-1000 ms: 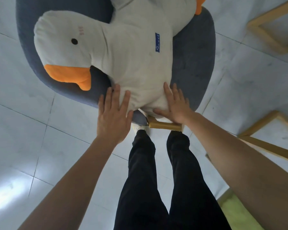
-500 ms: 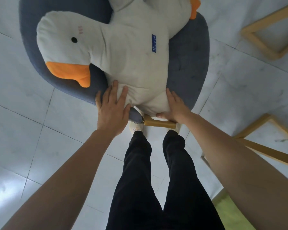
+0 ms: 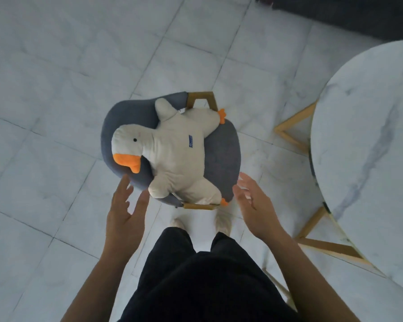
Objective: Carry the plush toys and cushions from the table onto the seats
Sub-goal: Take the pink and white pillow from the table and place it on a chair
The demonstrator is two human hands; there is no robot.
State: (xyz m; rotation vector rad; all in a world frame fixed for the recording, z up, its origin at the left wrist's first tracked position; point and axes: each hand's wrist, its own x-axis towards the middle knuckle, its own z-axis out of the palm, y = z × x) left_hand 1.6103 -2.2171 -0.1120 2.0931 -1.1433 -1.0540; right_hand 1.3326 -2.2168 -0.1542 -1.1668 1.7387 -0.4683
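A white plush goose (image 3: 177,156) with an orange beak and orange feet lies on its back across the grey padded chair (image 3: 221,154), head toward the left. My left hand (image 3: 126,214) hovers just below the chair's near-left rim, fingers spread, holding nothing. Off the chair's near-right edge, my right hand (image 3: 256,205) is also spread and bare. Neither hand touches the goose.
A round white marble table (image 3: 368,159) on wooden legs (image 3: 312,224) stands at the right, its visible top bare. A dark sofa edge (image 3: 349,15) runs along the top right. My legs in black trousers stand close before the chair on pale floor tiles.
Both hands have lifted off the goose and pulled back. The view has risen and drawn away, so the whole chair and the table now show.
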